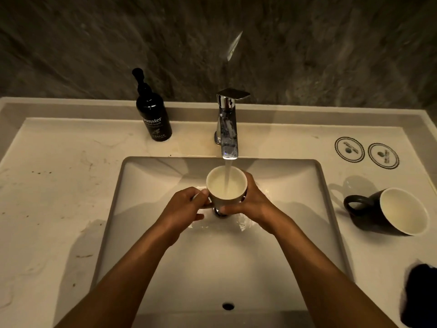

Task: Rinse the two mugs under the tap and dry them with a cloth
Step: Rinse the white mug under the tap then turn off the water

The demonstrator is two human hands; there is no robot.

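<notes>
A white mug (218,183) is held upright over the sink (146,185), right under the chrome tap (227,124). Water runs from the spout into the mug, which looks partly full. My left hand (183,209) grips it at its left side, where the handle is hidden by my fingers. My right hand (250,202) wraps around its right side and base. A second mug (387,211), black outside and white inside, lies on its side on the counter to the right, handle pointing left. A dark cloth (421,297) lies at the counter's right front edge.
A black hand-wash pump bottle (153,114) stands on the counter left of the tap. Two round printed coasters (366,152) lie at the back right. The pale counter (59,185) has small stains on the left. A dark stone wall rises behind.
</notes>
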